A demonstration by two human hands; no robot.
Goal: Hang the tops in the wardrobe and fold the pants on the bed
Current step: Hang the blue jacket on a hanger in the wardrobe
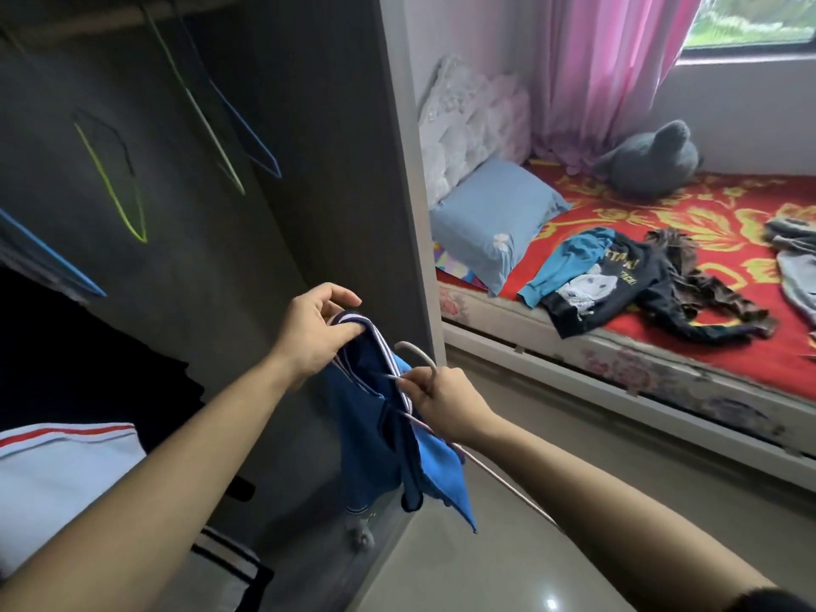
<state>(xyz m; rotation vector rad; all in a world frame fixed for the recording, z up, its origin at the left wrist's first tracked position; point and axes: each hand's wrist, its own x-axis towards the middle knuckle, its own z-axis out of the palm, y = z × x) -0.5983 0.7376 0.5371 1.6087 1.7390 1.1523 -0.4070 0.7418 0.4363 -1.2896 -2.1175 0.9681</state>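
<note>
A blue top (384,435) with a navy collar edged in white stripes hangs between my hands in front of the wardrobe's side panel (353,192). My left hand (315,333) grips the collar at its top. My right hand (441,397) holds a pale wire hanger (417,353) by its neck; the hook curves up above my fingers and one arm of the hanger runs down to the right. On the red floral bed (662,223) lies a pile of clothes: a blue garment (569,262), a black printed top (618,284) and a dark patterned piece (689,280).
Inside the wardrobe, green and blue empty hangers (221,139) dangle from the rail (88,19); a white top with a red stripe (57,470) hangs at lower left. A blue pillow (494,218), a grey plush toy (649,161) and grey clothes (795,258) lie on the bed.
</note>
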